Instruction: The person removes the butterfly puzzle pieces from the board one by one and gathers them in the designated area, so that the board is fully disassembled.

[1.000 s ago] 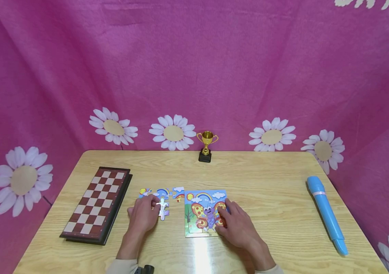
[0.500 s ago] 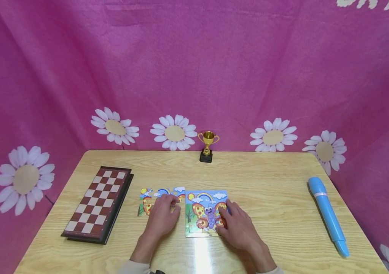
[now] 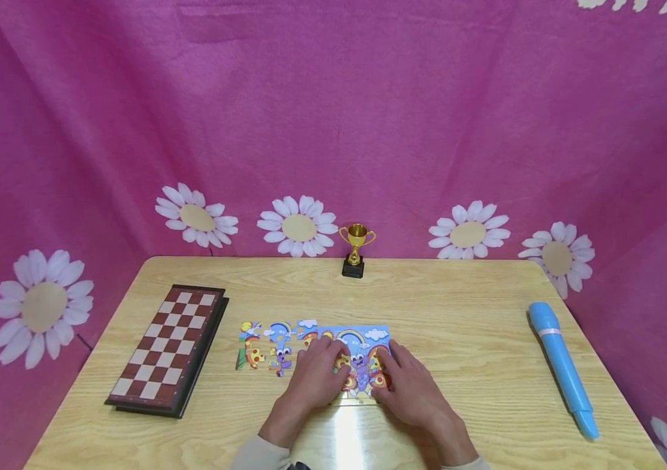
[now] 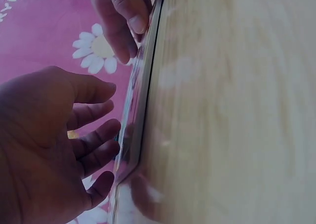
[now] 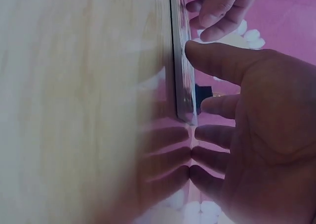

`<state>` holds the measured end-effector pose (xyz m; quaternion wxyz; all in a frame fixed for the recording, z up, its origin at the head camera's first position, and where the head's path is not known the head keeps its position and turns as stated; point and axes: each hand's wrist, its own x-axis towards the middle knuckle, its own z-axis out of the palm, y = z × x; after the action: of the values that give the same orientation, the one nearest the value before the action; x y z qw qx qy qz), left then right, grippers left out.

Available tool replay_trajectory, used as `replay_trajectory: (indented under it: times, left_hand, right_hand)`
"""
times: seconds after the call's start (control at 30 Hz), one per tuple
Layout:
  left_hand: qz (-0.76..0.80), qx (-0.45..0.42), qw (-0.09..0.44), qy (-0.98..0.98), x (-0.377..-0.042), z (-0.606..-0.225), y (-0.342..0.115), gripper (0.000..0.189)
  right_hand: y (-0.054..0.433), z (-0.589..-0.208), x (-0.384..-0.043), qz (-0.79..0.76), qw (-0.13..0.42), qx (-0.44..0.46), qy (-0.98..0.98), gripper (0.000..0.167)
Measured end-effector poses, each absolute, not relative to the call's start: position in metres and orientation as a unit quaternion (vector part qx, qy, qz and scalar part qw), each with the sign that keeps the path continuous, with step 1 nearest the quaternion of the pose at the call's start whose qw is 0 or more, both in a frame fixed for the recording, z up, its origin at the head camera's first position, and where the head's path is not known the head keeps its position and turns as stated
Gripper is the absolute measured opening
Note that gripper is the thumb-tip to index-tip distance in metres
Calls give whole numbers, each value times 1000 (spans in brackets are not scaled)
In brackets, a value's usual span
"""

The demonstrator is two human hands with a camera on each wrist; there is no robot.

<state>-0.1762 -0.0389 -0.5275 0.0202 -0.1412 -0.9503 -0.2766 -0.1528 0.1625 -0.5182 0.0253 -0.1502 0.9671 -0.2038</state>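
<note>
A square butterfly puzzle [image 3: 376, 335] lies flat on the table between both hands. My left hand [image 3: 314, 373] covers its left half, fingertips down at the picture and nothing gripped. Seen from the left wrist, that hand's fingers [image 4: 101, 130] are loosely bent and spread beside the puzzle's thin edge [image 4: 134, 140]. My right hand [image 3: 408, 384] rests at the right side, fingertips on the puzzle's edge and thumb near the front. The right wrist view shows the right thumb [image 5: 212, 58] beside the board and straight fingers touching the table. Several loose puzzle pieces [image 3: 282, 354] lie to the left.
A folded checkered board [image 3: 166, 349] lies at the table's left. On the right is a blue microphone-shaped object [image 3: 562, 369]. A small gold trophy [image 3: 354, 251] stands at the back edge, before a pink cloth [image 3: 333, 130] with daisies.
My left hand has let go of the purple piece, which now lies among the loose ones. It has moved right onto the puzzle's left half. The right hand has stayed put.
</note>
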Motion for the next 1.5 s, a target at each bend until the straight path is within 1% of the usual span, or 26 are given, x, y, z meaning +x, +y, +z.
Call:
replay_trajectory:
  times: [0.13,0.23,0.53,0.67,0.83,1.13,1.4,1.5]
  left_hand:
    - [-255,-157,6,-954,-178,-528,-29,22]
    - [-252,-161,-1,-954,-179,-528,-23,26]
    - [-223,-138,-35,-964,-182,-530,-7,46]
    - [-228,-137,-34,-963,-183,-530,-5,45]
    - [-229,-134,-32,-964,-187,-531,-1,42]
    - [-250,-134,-52,-958,-193,-527,3,38]
    - [-282,-132,-34,-950,-192,-531,4,36]
    - [-293,-139,-28,-945,-191,-531,3,32]
  right_hand:
    - [168,-518,-153,-213,47,-131,967,74]
    - [171,-519,-153,-215,52,-126,967,76]
    - [174,-518,-152,-204,51,-132,969,75]
    - [176,-519,-151,-202,57,-129,969,75]
    - [176,-520,-152,-198,49,-135,970,75]
    - [174,-519,-152,-198,56,-130,970,74]
    - [173,-518,-153,-200,68,-121,970,74]
    - [174,-518,-153,-198,63,-124,970,74]
